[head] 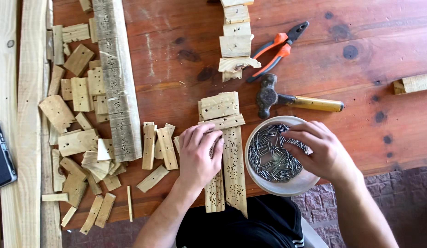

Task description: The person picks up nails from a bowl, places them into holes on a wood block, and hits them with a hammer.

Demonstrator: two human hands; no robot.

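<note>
Left hand (199, 156) presses the slats (227, 151); right hand (321, 154) pinches nails (273, 158).
Beside the slats, the bowl (280, 186) overhangs the counter (314, 69) edge; a nudge could likely tip it.

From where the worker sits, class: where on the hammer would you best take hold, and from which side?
Grip the hammer by its yellow handle, near the free end. It lies flat with the handle pointing right and nothing touching it, while the dark head sits left, close to the bowl and pliers. The right hand, now in the bowl, would likely come from above, over the bowl.
</note>
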